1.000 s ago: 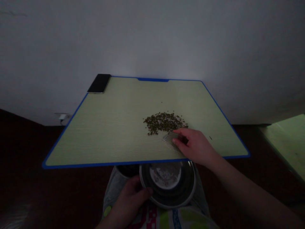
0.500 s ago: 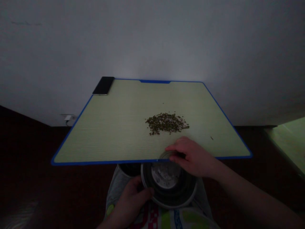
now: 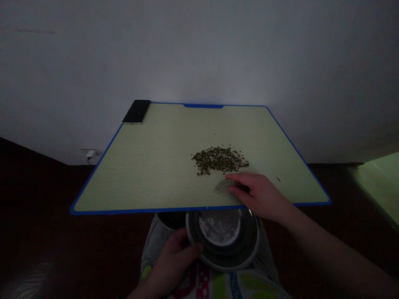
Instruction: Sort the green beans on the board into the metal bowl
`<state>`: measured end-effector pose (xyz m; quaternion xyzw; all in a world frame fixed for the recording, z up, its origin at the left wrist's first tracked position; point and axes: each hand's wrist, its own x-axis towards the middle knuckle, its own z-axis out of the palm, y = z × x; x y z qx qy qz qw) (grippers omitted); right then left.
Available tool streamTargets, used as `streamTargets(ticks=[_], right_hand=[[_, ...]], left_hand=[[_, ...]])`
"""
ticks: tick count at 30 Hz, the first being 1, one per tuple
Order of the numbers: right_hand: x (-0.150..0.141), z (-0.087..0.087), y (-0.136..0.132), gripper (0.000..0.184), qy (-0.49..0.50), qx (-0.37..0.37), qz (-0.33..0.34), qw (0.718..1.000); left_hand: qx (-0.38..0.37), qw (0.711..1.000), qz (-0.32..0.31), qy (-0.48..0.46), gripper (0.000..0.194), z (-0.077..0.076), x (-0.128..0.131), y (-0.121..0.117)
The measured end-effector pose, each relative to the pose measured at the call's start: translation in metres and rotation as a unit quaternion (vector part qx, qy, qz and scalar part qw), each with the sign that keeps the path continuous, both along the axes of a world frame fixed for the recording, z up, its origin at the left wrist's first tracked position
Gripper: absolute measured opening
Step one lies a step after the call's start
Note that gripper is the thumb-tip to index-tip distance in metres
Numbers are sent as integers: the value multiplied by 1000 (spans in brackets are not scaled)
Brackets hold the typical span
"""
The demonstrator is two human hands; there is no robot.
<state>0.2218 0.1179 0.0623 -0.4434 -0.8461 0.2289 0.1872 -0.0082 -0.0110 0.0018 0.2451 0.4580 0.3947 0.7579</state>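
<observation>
My right hand (image 3: 254, 190) pinches a clear protractor (image 3: 223, 187) just above the near part of the table, or resting on it; I cannot tell which. Beyond it lies a loose pile of small greenish-brown beans or seeds (image 3: 218, 160). In my lap, below the table's front edge, my left hand (image 3: 177, 255) grips the left rim of a metal bowl (image 3: 226, 257), its thumb on the inside. The bowl's bottom looks pale and shiny. A second dark metal container (image 3: 171, 220) sits to its left, partly hidden under the table edge.
The light table (image 3: 140, 166) has a blue rim and stands against a grey wall (image 3: 199, 50). A dark phone or tablet (image 3: 137, 111) lies at its far left corner. One small brown bit (image 3: 278, 179) lies to the right. A white plug (image 3: 91, 154) is in the wall at left.
My right hand has lifted the protractor from the table's front edge over the bowl and moved it forward onto the near tabletop. My left hand keeps hold of the bowl.
</observation>
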Motion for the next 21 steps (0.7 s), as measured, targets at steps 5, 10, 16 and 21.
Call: streamTargets(ticks=[5,10,16,21], right_hand=[[-28,4,2,31,-11,-18,76,997],[-29,10,-5,29,-12,-44,123,991],[-6,3,-20,29,8,-41,10,999],[-1,-5,-14,29,29,19,-145,989]], left_hand=[[-7,1000,14,16,30,5,-1,2],[-9,1000,16,19,30,8,-4,1],[-27,999,18,3,29,8,-3,5],[-29,999,26,-17,32,7,-1,6]])
